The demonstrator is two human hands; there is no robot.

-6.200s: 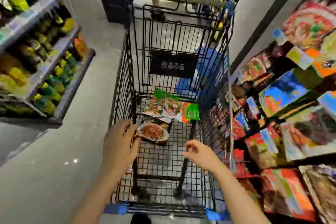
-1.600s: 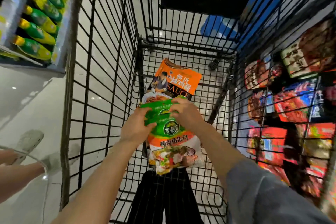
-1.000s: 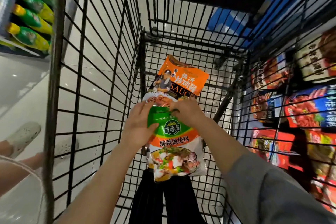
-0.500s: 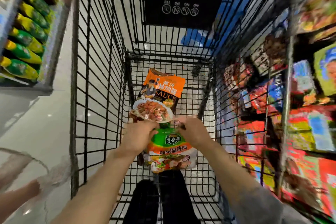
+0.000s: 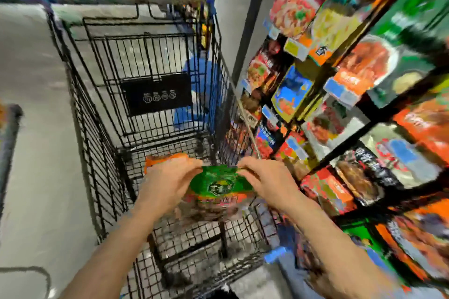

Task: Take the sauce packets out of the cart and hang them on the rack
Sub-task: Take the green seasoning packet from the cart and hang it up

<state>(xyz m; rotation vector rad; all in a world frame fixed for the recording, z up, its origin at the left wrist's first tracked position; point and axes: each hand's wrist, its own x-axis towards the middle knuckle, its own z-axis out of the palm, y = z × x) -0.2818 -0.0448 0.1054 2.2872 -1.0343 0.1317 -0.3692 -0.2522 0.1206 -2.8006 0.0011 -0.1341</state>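
Green sauce packet held by both hands above the cart basket; view blurred.

The left hand (image 5: 170, 184) grasps the upper left edge of the green sauce packet (image 5: 220, 185), fingers curled over its top; the right hand (image 5: 264, 182) pinches the upper right edge likewise. The packet hangs between the two hands, printed face toward the camera, green band on top and an orange strip beneath, its lower part smeared by motion. It sits over the near half of the black wire cart (image 5: 102, 153), clear of the mesh floor. An orange packet (image 5: 165, 156) shows just behind the left hand, lower in the cart; whether the hand touches it cannot be determined. A black placard (image 5: 156, 93) is fixed to the cart's far panel. The rack (image 5: 340, 109), hung with coloured packets, stands immediately right of the cart. Grey floor (image 5: 36, 153) lies to the left.
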